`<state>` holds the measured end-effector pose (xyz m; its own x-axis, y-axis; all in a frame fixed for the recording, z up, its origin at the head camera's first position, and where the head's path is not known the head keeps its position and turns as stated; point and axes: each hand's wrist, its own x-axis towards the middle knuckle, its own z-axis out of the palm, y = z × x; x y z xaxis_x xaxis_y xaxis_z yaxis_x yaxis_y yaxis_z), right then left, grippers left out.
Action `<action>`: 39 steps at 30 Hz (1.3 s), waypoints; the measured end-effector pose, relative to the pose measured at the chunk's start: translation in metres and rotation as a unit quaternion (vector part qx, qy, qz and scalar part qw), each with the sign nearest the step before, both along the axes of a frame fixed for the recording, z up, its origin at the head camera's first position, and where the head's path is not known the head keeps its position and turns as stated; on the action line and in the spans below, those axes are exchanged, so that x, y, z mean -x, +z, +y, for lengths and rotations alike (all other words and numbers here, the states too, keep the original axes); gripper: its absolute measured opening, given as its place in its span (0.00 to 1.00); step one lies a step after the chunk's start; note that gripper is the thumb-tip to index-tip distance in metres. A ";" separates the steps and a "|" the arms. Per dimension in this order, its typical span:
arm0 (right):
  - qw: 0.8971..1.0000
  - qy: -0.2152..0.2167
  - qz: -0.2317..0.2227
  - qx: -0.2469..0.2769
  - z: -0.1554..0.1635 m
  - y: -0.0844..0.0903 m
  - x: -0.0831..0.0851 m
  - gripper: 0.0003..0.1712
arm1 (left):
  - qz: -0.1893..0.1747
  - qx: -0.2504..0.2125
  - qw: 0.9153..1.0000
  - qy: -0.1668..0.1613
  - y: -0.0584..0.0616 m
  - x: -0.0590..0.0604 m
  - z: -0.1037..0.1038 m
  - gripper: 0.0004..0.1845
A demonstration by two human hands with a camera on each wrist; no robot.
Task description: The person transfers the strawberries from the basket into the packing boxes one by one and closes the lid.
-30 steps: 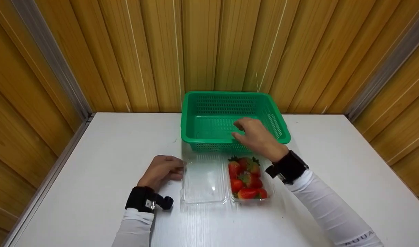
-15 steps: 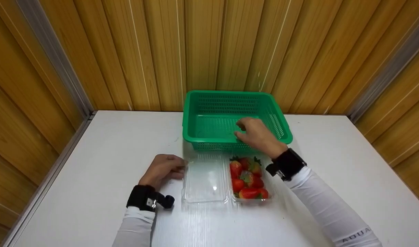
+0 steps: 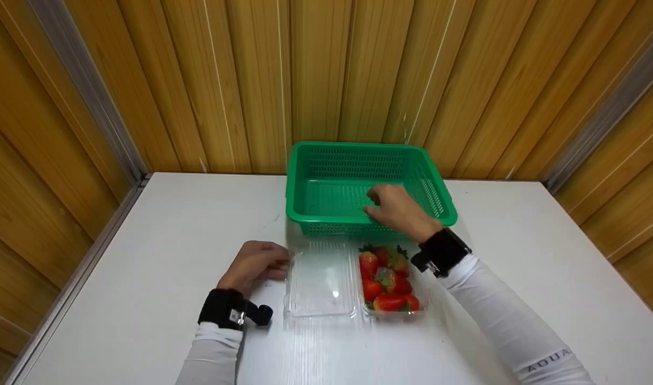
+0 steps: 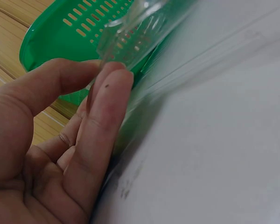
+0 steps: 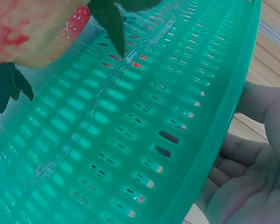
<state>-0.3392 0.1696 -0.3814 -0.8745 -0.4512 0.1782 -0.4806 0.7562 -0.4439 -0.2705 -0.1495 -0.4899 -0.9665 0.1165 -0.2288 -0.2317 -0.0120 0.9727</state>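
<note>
A clear plastic clamshell stands unfolded on the white table, its lid (image 3: 324, 283) on the left and its tray (image 3: 424, 302) on the right. Several red strawberries (image 3: 393, 283) with green leaves lie in the tray. My left hand (image 3: 254, 264) pinches the lid's left edge between thumb and fingers, as the left wrist view shows of the clear plastic (image 4: 147, 25). Behind the clamshell is a green slotted basket (image 3: 326, 219). My right hand (image 3: 398, 211) hovers over its front rim, fingers loosely bent, with nothing seen in it. A strawberry (image 5: 28, 32) looms close in the right wrist view.
The basket stands near the back of the white table (image 3: 145, 267), close to a wood-patterned wall (image 3: 316, 80). Similar panels rise on the left (image 3: 43, 176) and right (image 3: 636, 214). Both wrists wear black camera straps (image 3: 217, 309).
The head view shifts slightly. Both hands keep nearly the same places and poses, and the clamshell, strawberries and basket stay where they were.
</note>
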 end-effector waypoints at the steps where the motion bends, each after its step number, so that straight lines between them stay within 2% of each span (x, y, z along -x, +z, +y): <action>1: 1.000 0.000 -0.002 0.000 0.000 0.000 0.000 0.21 | -0.001 -0.001 1.000 0.001 0.000 0.000 0.000 0.10; 11: 1.000 -0.002 -0.008 -0.011 -0.002 -0.004 0.008 0.20 | -0.001 0.004 1.000 0.003 0.000 0.000 0.001 0.10; 22: 0.998 -0.002 -0.069 0.002 0.001 -0.006 0.016 0.21 | -0.003 0.006 1.000 0.001 0.000 0.000 0.000 0.10; 32: 0.993 -0.025 -0.118 -0.013 -0.008 -0.004 0.020 0.22 | 0.000 -0.008 1.000 -0.001 -0.002 0.000 -0.003 0.09; 39: 0.990 -0.026 -0.136 -0.026 -0.012 -0.003 0.023 0.17 | -0.002 -0.004 1.000 -0.003 -0.002 -0.001 -0.004 0.10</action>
<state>-0.3621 0.1580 -0.3847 -0.9094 -0.4064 -0.0887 -0.3084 0.8018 -0.5119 -0.2691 -0.1534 -0.4916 -0.9647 0.1233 -0.2325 -0.2364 -0.0176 0.9715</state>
